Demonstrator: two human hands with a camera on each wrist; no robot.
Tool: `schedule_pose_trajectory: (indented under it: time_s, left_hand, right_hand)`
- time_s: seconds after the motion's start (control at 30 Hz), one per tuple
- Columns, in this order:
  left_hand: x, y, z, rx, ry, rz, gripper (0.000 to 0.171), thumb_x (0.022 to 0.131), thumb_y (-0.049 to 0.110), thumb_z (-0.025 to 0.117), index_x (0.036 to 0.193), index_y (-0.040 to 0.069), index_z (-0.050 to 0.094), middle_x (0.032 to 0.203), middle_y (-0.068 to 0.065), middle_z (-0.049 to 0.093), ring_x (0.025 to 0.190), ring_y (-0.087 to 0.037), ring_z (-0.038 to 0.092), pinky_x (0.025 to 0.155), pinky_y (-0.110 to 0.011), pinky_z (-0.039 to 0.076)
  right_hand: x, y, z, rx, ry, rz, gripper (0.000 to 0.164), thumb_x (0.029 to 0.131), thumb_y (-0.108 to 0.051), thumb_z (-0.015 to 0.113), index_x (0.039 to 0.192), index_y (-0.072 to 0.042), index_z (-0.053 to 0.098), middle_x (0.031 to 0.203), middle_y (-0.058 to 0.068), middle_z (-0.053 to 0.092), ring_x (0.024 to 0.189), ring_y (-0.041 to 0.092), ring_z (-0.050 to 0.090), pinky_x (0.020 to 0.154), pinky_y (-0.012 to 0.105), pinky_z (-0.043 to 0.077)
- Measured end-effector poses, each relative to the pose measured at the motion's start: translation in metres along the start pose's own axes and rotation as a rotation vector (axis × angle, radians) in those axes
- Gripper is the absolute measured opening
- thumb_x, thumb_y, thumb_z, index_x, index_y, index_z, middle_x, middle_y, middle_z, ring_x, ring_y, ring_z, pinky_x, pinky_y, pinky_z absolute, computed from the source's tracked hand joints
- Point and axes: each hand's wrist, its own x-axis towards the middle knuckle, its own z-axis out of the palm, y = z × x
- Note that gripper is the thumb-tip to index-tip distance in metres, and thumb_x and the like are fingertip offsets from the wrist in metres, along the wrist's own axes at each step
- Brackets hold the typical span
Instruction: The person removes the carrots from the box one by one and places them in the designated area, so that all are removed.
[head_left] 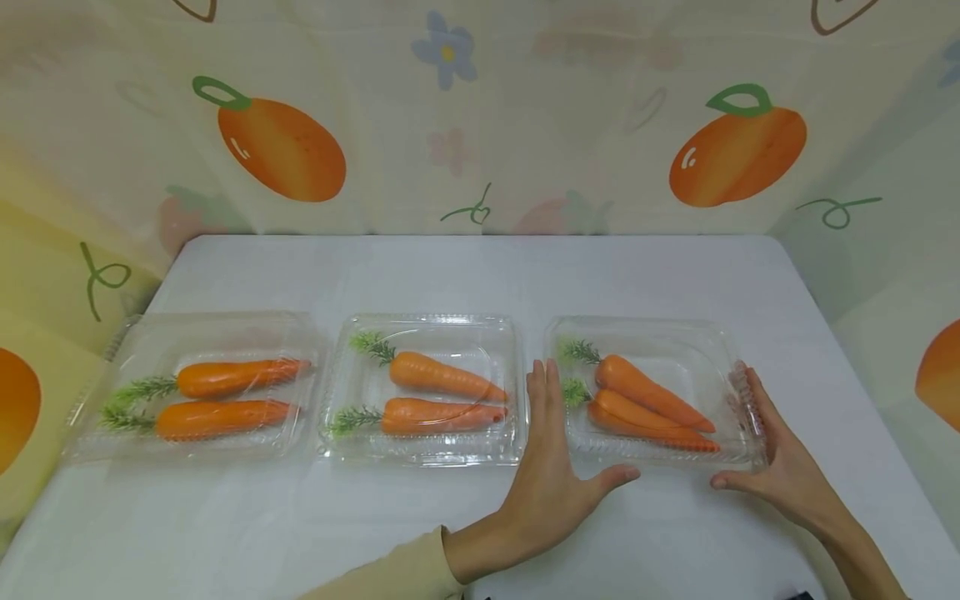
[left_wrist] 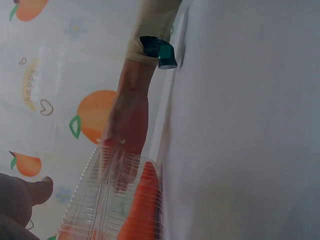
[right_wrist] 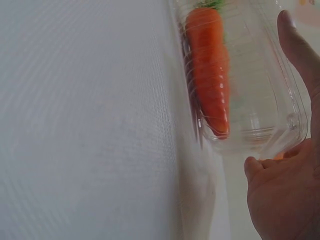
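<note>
Two orange carrots with green tops lie against each other in the right clear plastic box, whose lid is down. My left hand stands upright at that box's left side, fingers straight and thumb spread to the right. Along the box's right edge, my right hand touches the side with extended fingers, its thumb pointing left near the front corner. The left wrist view shows the box's ridged side wall with the right hand behind it. One carrot shows through the plastic in the right wrist view.
A middle clear box and a left clear box each hold two carrots, in one row with the right box. All rest on a white table. Fruit-printed cloth hangs behind the table and at its sides.
</note>
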Motion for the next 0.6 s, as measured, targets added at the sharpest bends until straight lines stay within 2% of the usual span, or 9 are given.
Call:
schedule_pose_trajectory:
  time_s: [0.1, 0.2, 0.37, 0.47, 0.6]
  left_hand:
    - [0.001, -0.001, 0.002, -0.004, 0.009, -0.012, 0.124, 0.079, 0.038, 0.082, 0.157, 0.013, -0.011, 0.163, -0.009, -0.014, 0.150, -0.028, -0.006, 0.115, -0.059, 0.021]
    - [0.001, -0.002, 0.005, -0.016, 0.005, -0.043, 0.121, 0.080, 0.036, 0.081, 0.157, 0.010, -0.010, 0.162, -0.014, -0.013, 0.149, -0.030, -0.005, 0.115, -0.059, 0.019]
    - [-0.001, -0.008, 0.013, -0.010, -0.016, -0.089, 0.119, 0.081, 0.031, 0.081, 0.156, 0.004, -0.008, 0.162, -0.018, -0.013, 0.149, -0.030, -0.006, 0.117, -0.056, 0.017]
    - [-0.002, -0.012, 0.017, 0.002, 0.005, -0.052, 0.124, 0.077, 0.031, 0.084, 0.155, 0.003, -0.008, 0.162, -0.016, -0.015, 0.149, -0.030, -0.005, 0.117, -0.053, 0.020]
    - [-0.001, -0.019, 0.021, -0.003, 0.058, 0.014, 0.132, 0.071, 0.032, 0.088, 0.156, 0.004, -0.008, 0.161, -0.013, -0.019, 0.149, -0.034, 0.000, 0.114, -0.054, 0.026]
  right_hand:
    - [0.000, -0.001, -0.001, 0.018, 0.000, -0.010, 0.139, 0.054, 0.011, 0.088, 0.159, -0.021, 0.001, 0.165, 0.003, -0.002, 0.142, -0.008, 0.004, 0.104, -0.001, 0.011]
    - [0.001, 0.000, -0.001, 0.054, -0.005, -0.034, 0.139, 0.053, 0.014, 0.086, 0.159, -0.019, 0.002, 0.165, 0.002, -0.001, 0.143, -0.008, 0.006, 0.106, 0.000, 0.010]
    - [0.003, 0.001, 0.000, 0.232, -0.068, -0.085, 0.137, 0.055, 0.025, 0.079, 0.159, -0.016, 0.000, 0.165, 0.005, 0.003, 0.140, -0.010, 0.021, 0.107, 0.004, 0.021]
    - [0.004, 0.001, 0.000, 0.273, -0.090, -0.097, 0.136, 0.055, 0.028, 0.077, 0.159, -0.014, -0.001, 0.165, 0.007, 0.005, 0.137, -0.010, 0.027, 0.105, 0.005, 0.028]
    - [0.005, 0.000, -0.001, 0.195, -0.060, -0.075, 0.139, 0.053, 0.024, 0.080, 0.159, -0.017, 0.000, 0.165, 0.005, 0.002, 0.139, -0.009, 0.022, 0.106, 0.004, 0.023]
